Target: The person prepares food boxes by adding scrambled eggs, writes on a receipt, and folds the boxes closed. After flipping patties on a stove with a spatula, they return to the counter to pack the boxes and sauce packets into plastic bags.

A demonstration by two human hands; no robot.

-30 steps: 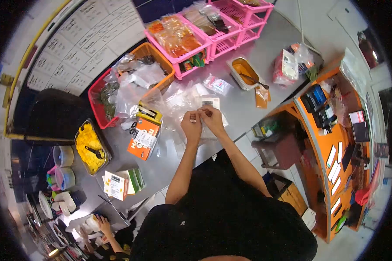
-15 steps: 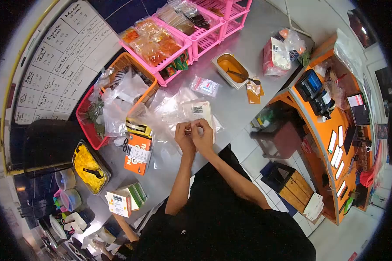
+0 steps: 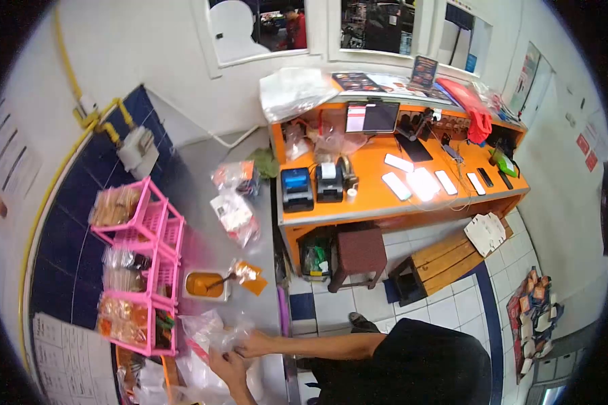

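Note:
My left hand (image 3: 228, 368) and my right hand (image 3: 253, 345) are close together at the bottom of the head view, over the steel counter. Both have their fingers curled in on a clear plastic bag (image 3: 206, 327), which bunches up around them. What lies inside the bag is hard to make out. Just beyond the hands stands a metal tub (image 3: 224, 293) of orange-brown sauce with a spoon (image 3: 228, 277) in it. An orange sachet (image 3: 251, 278) lies beside the tub.
Pink stacked baskets (image 3: 157, 253) with packets line the counter's wall side. Farther along sits a wrapped white-and-red package (image 3: 236, 216). An orange desk (image 3: 378, 169) carries phones and small machines. A stool (image 3: 359, 253) and a wooden bench (image 3: 442, 266) stand on the tiles.
My view has swung to the right and up, so the desk and windows show fully. Both hands stay together at the plastic, now lower in view; the labelled white pack beneath them no longer shows clearly.

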